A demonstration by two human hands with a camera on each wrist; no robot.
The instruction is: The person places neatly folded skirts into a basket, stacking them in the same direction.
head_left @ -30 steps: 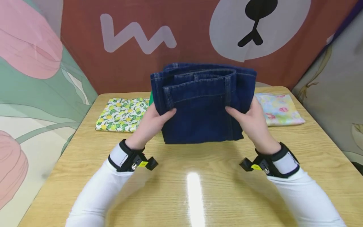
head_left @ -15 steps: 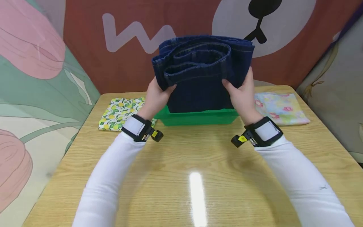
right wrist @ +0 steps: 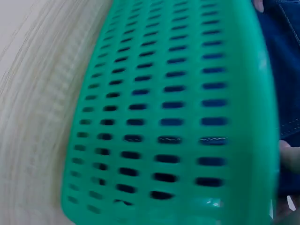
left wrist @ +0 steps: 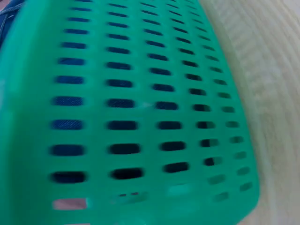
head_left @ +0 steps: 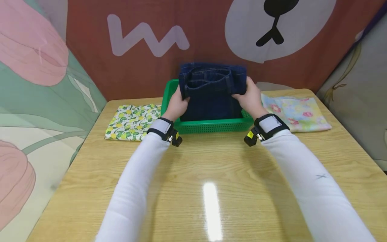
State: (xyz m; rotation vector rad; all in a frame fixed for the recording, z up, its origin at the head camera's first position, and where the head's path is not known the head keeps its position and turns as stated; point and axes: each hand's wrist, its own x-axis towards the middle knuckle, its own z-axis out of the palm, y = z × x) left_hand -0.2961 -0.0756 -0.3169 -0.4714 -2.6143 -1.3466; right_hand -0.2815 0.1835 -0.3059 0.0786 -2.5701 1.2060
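Folded dark blue jeans (head_left: pixel 208 101) are held between both hands, their lower part inside a green perforated basket (head_left: pixel 211 126). My left hand (head_left: pixel 176 107) grips the left edge of the jeans, thumb in front. On the right edge, my right hand (head_left: pixel 249 99) holds them the same way. The fingers behind the denim are hidden. In the left wrist view the basket wall (left wrist: pixel 140 103) fills most of the picture, with blue denim showing through its slots. The right wrist view has the basket wall (right wrist: pixel 154 103) too, with the jeans (right wrist: pixel 287 70) beyond its rim.
A folded lemon-print cloth (head_left: pixel 133 122) lies left of the basket on the wooden table (head_left: pixel 193 161). To the right is a folded pastel floral cloth (head_left: pixel 297 114). A brown printed curtain (head_left: pixel 145 74) hangs just behind the table.
Both hands have carried the jeans forward, first up over the basket, then down into it. More of the green basket shows now than a second ago.
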